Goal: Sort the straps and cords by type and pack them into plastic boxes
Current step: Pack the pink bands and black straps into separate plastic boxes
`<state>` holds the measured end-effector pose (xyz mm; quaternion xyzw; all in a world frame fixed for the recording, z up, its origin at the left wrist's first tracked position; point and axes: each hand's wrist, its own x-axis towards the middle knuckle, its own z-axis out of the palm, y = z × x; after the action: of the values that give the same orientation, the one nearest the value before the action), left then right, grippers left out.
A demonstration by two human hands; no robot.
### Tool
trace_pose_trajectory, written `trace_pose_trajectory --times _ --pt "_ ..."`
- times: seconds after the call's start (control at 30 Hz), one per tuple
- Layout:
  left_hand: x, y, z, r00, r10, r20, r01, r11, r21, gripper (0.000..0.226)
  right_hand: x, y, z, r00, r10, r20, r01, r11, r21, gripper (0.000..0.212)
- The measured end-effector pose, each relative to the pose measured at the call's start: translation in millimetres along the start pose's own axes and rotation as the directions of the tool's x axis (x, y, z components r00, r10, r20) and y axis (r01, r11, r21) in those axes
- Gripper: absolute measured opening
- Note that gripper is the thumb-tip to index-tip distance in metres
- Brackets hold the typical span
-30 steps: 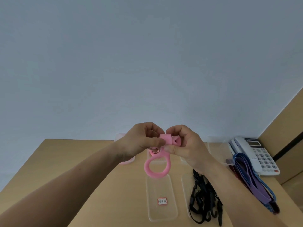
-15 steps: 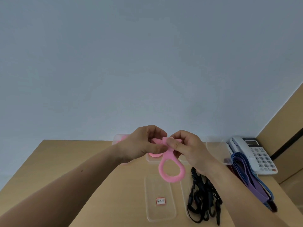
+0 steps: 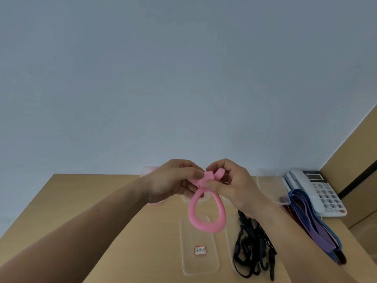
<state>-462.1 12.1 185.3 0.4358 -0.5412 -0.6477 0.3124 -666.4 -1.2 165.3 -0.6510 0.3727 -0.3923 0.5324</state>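
**Head view: edges and room.**
- We record a wooden table [image 3: 87,193] whose far edge meets a pale wall.
- Its left edge runs on a slant toward the near left corner of the frame.
- A broad stretch of tabletop lies left of the boxes, under the left forearm.
- A wooden panel [image 3: 357,150] bounds the right side, with a telephone [image 3: 314,186] just before it.

**Hands.**
- The left hand [image 3: 173,180] and right hand [image 3: 234,186] meet above the middle of the table.
- Each grip is closed, fingers and thumb pinching the folded top of the pink strap [image 3: 206,226].
- The strap is held off the table, and its loop hangs open below the hands.

**Containers.**
- A flat clear box [image 3: 189,242] with a red-edged label lies on the table below the loop; we see only the label in it.
- A second clear piece [image 3: 230,242] lies just to its right, with the black cords [image 3: 251,248] heaped on it.
- A rear-left box [image 3: 148,170] is mostly hidden by the left hand; something pink shows in it.
- A rear-right box [image 3: 269,184] stands near the telephone.
- The purple and blue straps [image 3: 306,219] trail from beside that box toward the near right edge. We cannot tell whether any part lies inside.
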Motion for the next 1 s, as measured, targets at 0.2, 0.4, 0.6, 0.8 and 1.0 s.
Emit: trace_pose_trajectory --times 0.2,0.4,0.6,0.8,1.0 --pt "1.3 -2.5 1.0 0.986 0.076 -0.146 -0.064 0.994 0.084 0.038 0.6 3.7 -1.7 1.000 0.001 0.016 -0.002 1.000 0.022 0.039" --pt "2.8 -0.9 0.9 0.957 0.234 -0.175 -0.200 0.961 0.191 0.036 2.6 -7.7 -2.6 0.989 0.147 -0.014 -0.146 0.988 0.053 0.062" --pt "6.1 -7.2 3.2 0.961 0.218 -0.168 -0.170 0.950 0.263 0.050 2.0 -7.7 -6.6 0.989 0.114 -0.094 -0.122 0.989 -0.078 0.021" --pt "4.5 -6.4 3.5 0.990 0.066 -0.124 -0.024 0.948 0.317 0.036 -0.1 -3.4 -5.1 0.989 0.054 -0.138 -0.064 0.995 -0.075 0.021" --pt "0.4 -3.7 3.9 0.995 0.006 -0.103 0.003 0.996 0.086 0.049 -3.9 -2.0 -2.4 0.991 -0.010 -0.132 -0.006 0.993 -0.114 0.037"
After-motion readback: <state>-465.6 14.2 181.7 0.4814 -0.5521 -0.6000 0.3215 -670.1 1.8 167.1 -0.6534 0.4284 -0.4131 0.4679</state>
